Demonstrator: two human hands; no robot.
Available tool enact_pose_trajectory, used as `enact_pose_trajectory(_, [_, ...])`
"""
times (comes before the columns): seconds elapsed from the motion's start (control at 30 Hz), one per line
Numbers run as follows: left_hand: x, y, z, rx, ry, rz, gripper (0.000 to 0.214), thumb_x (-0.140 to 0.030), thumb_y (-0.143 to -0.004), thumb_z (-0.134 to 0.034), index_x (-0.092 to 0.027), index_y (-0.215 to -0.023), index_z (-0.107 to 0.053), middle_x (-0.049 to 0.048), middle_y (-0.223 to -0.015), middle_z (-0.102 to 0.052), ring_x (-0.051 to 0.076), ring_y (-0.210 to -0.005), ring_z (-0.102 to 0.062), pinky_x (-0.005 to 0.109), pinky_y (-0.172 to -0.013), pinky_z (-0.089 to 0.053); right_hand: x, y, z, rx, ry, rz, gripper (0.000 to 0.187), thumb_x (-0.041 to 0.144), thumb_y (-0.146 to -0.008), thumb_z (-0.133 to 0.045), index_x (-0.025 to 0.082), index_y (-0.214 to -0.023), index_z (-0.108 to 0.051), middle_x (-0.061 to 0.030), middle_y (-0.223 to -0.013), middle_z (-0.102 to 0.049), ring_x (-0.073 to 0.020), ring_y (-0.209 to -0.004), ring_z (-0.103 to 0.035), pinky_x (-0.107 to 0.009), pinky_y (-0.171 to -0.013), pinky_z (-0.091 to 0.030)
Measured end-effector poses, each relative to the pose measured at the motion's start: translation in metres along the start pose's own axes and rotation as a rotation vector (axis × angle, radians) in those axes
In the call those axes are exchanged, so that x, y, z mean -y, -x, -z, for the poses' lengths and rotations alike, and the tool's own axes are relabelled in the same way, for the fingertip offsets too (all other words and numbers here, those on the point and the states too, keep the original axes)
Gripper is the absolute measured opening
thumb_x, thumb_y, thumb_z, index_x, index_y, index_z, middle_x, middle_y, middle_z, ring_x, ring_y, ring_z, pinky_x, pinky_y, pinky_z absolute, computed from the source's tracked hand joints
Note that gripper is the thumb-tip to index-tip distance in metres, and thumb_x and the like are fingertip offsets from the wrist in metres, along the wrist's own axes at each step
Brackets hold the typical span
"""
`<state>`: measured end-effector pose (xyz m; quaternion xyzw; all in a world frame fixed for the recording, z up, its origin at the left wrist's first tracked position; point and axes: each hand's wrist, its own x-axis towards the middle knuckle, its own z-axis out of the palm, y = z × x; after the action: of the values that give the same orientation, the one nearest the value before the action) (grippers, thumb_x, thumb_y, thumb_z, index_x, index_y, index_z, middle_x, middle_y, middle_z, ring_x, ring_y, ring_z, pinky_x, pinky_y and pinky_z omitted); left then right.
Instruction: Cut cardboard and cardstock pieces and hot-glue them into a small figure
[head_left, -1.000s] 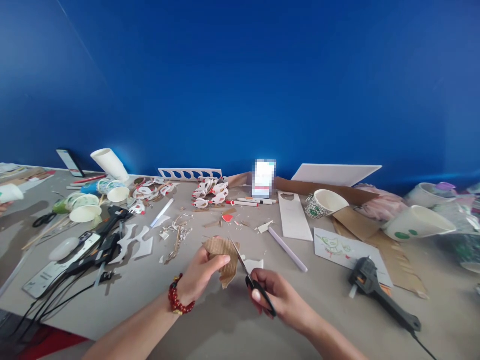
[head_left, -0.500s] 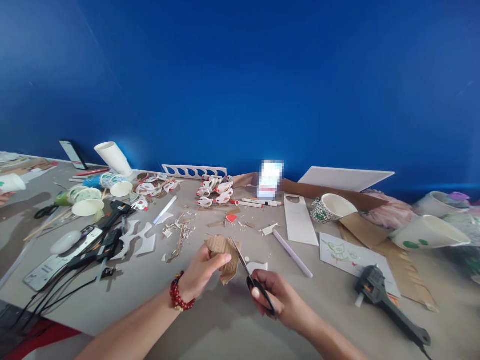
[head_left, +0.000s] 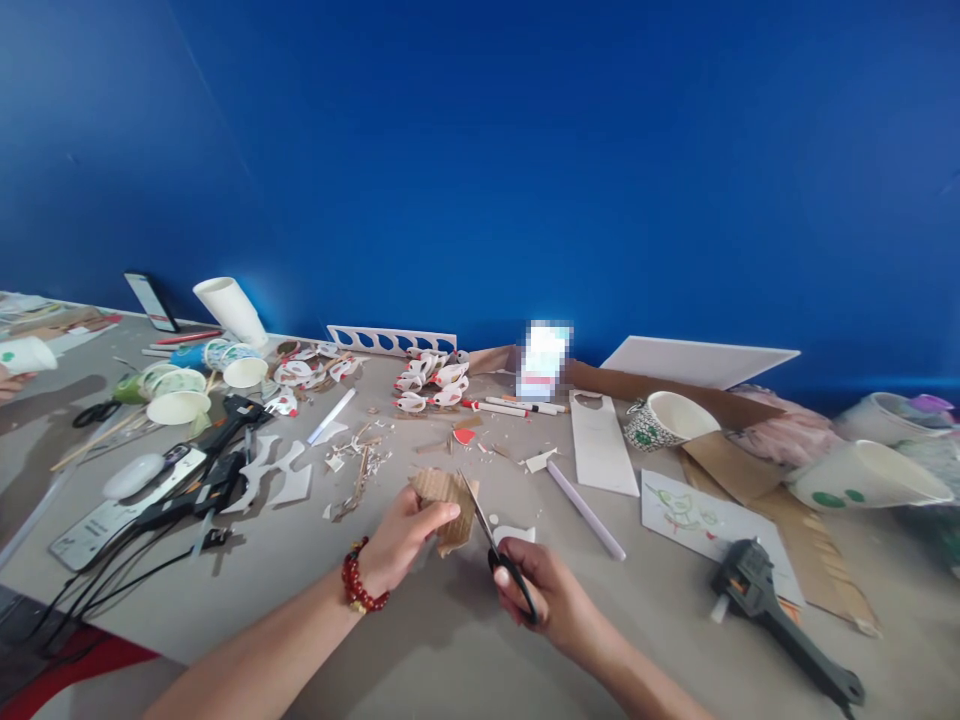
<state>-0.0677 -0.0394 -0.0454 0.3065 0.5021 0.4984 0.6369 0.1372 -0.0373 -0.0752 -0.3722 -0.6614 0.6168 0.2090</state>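
My left hand (head_left: 401,545), with a red bead bracelet on the wrist, pinches a small piece of brown corrugated cardboard (head_left: 450,505) just above the grey table (head_left: 420,640). Close to the right of it, my right hand (head_left: 544,595) is closed round the black handles of a pair of scissors (head_left: 495,540). The blades point up and left and meet the cardboard's right edge. A small white cut-out (head_left: 514,534) lies on the table just behind my right hand.
A black glue gun (head_left: 757,600) lies at the right beside a drawing (head_left: 697,515). Paper cups (head_left: 664,420), a white strip (head_left: 598,443), a stick (head_left: 585,495), pens and scraps lie behind. At left are white cut-outs (head_left: 270,480), cables and cups (head_left: 180,405). Another person's hand holds a cup (head_left: 22,355) at far left.
The view has drifted slightly, so things on the table sit a little further right. My hands hold the same grips, and the scissors stay at the cardboard's edge.
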Motion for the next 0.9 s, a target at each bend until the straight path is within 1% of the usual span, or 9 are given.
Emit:
enact_pose_trajectory(0.13, [0.000, 0.001, 0.001, 0.014, 0.004, 0.002, 0.022, -0.031, -0.070, -0.075, -0.015, -0.078, -0.062, -0.0007, -0.068, -0.061, 0.013, -0.065, -0.055, 0.023, -0.058, -0.043, 0.004, -0.001, -0.001, -0.001, -0.029, -0.028, 0.058, 0.076, -0.080, -0.050, 0.021, -0.063, -0.039, 0.0029, -0.051, -0.046, -0.0086, -0.045, -0.038, -0.022, -0.045, -0.028])
enact_pose_trajectory(0.27, [0.002, 0.001, 0.003, 0.148, 0.007, -0.048, 0.022, -0.028, -0.073, -0.073, -0.015, -0.085, -0.061, 0.0000, -0.075, -0.060, 0.013, -0.070, -0.054, 0.024, -0.065, -0.043, 0.009, -0.002, 0.001, 0.035, -0.088, -0.061, 0.060, 0.078, -0.073, -0.057, 0.020, -0.068, -0.043, 0.0011, -0.053, -0.053, -0.0095, -0.047, -0.042, -0.022, -0.045, -0.030])
enact_pose_trajectory(0.37, [0.005, 0.000, 0.004, 0.208, 0.022, -0.072, 0.021, -0.028, -0.075, -0.072, -0.016, -0.087, -0.061, 0.0007, -0.078, -0.060, 0.013, -0.071, -0.054, 0.024, -0.066, -0.043, 0.010, -0.002, 0.002, 0.041, -0.098, -0.050, 0.059, 0.077, -0.074, -0.057, 0.020, -0.069, -0.044, 0.0014, -0.054, -0.053, -0.0097, -0.048, -0.044, -0.021, -0.047, -0.031])
enact_pose_trajectory(0.47, [0.006, 0.000, 0.004, 0.201, 0.022, -0.058, 0.022, -0.029, -0.076, -0.071, -0.016, -0.091, -0.062, 0.0015, -0.079, -0.061, 0.015, -0.075, -0.056, 0.025, -0.070, -0.044, 0.008, -0.002, 0.003, 0.016, -0.070, -0.021, 0.058, 0.075, -0.076, -0.056, 0.020, -0.067, -0.042, 0.0031, -0.053, -0.049, -0.0091, -0.047, -0.041, -0.021, -0.046, -0.030])
enact_pose_trajectory(0.6, [0.006, 0.000, 0.004, 0.194, 0.036, -0.054, 0.023, -0.027, -0.075, -0.071, -0.015, -0.091, -0.061, 0.0030, -0.083, -0.063, 0.016, -0.076, -0.057, 0.025, -0.070, -0.044, 0.004, -0.003, 0.004, -0.002, -0.025, -0.021, 0.057, 0.074, -0.078, -0.055, 0.020, -0.066, -0.040, 0.0041, -0.052, -0.046, -0.0090, -0.047, -0.039, -0.022, -0.046, -0.028])
enact_pose_trajectory(0.77, [0.004, 0.001, 0.001, 0.173, 0.053, -0.067, 0.020, -0.024, -0.074, -0.070, -0.016, -0.090, -0.062, 0.0014, -0.077, -0.062, 0.013, -0.069, -0.054, 0.025, -0.067, -0.043, 0.001, -0.003, 0.003, -0.021, 0.048, -0.007, 0.058, 0.076, -0.078, -0.053, 0.021, -0.066, -0.038, 0.0050, -0.053, -0.040, -0.0089, -0.049, -0.035, -0.022, -0.046, -0.023])
enact_pose_trajectory(0.83, [0.002, 0.003, -0.001, 0.168, 0.054, -0.094, 0.022, -0.023, -0.072, -0.069, -0.016, -0.092, -0.064, 0.0026, -0.081, -0.064, 0.014, -0.073, -0.056, 0.025, -0.068, -0.043, 0.002, -0.003, 0.002, -0.031, 0.059, -0.005, 0.059, 0.077, -0.077, -0.052, 0.021, -0.066, -0.037, 0.0050, -0.054, -0.039, -0.0090, -0.050, -0.033, -0.022, -0.046, -0.023])
enact_pose_trajectory(0.9, [0.001, 0.004, -0.002, 0.180, 0.057, -0.112, 0.027, -0.023, -0.071, -0.069, -0.016, -0.097, -0.066, 0.0048, -0.090, -0.066, 0.016, -0.079, -0.058, 0.025, -0.070, -0.044, 0.003, -0.003, 0.001, -0.039, 0.073, -0.005, 0.060, 0.078, -0.077, -0.051, 0.021, -0.065, -0.037, 0.0051, -0.053, -0.038, -0.0090, -0.050, -0.032, -0.023, -0.046, -0.023])
